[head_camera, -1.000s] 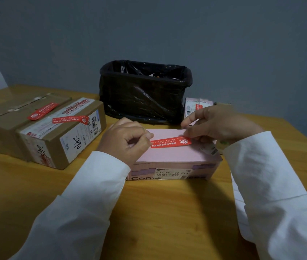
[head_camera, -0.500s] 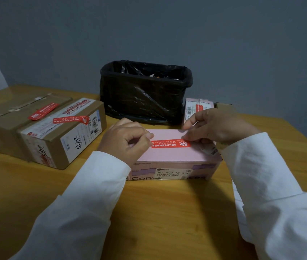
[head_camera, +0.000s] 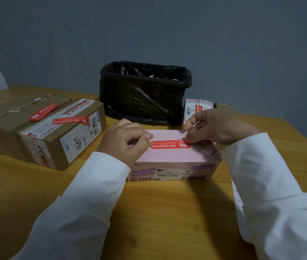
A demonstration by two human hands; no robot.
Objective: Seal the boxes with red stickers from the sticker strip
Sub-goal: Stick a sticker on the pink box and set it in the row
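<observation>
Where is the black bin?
In the head view the black bin stands at the back of the table, near the middle, against the wall, just behind the pink box, with brown boxes off to its left.

table: smooth wood | pink box: matt card | bin liner: glossy plastic

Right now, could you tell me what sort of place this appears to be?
Probably a small parcel-packing desk in a plain room: taped cardboard boxes bearing shipping labels, a bag-lined bin, and a wooden table against a bare grey wall.
</observation>
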